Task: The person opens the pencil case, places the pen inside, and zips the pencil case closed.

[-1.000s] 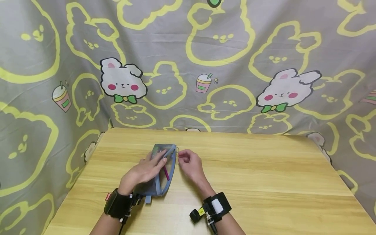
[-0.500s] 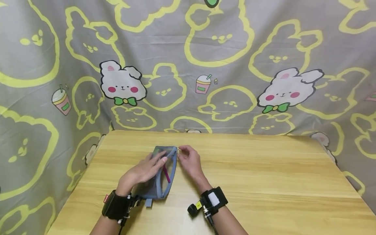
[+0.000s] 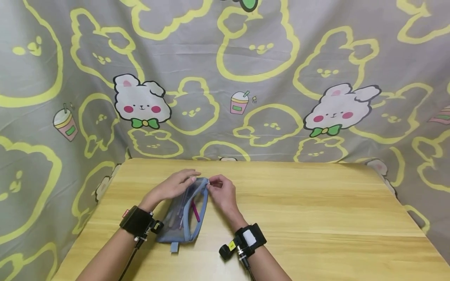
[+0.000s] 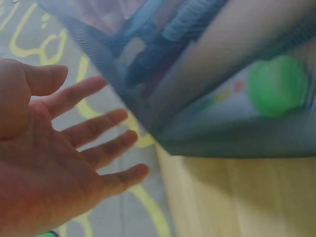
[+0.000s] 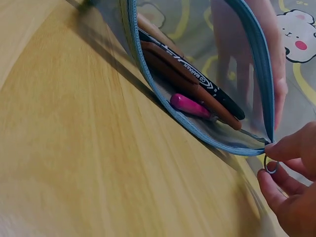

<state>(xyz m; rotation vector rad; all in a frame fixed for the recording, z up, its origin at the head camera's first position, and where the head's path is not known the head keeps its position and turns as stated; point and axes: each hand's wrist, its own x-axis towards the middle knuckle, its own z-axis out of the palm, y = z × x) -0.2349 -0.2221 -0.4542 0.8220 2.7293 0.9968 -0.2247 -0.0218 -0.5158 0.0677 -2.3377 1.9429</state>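
Note:
A see-through mesh pencil pouch [image 3: 172, 224] with blue zipper edging lies on the table, its zipper gaping. At its far corner my right hand [image 3: 222, 194] pinches the zipper pull [image 5: 271, 165], a small ring, between thumb and fingers. Inside are a black marker [image 5: 197, 74], a brown pen [image 5: 170, 66] and a magenta pen [image 5: 190, 106]. The left wrist view shows a green-capped item [image 4: 279, 86] through the mesh. My left hand [image 3: 174, 185] is at the pouch's far left side, fingers extended; whether it touches the mesh is unclear.
The wooden table [image 3: 316, 218] extends widely to the right of the pouch. A grey curtain [image 3: 267, 70] with rabbit drawings hangs behind and around it. A blue fabric tab [image 3: 174, 247] sticks out from the pouch's near end.
My left hand has lifted off the pouch's top and shifted to its far left side. The pouch now tilts up more, with its opening wider. My right hand stays at the zipper corner.

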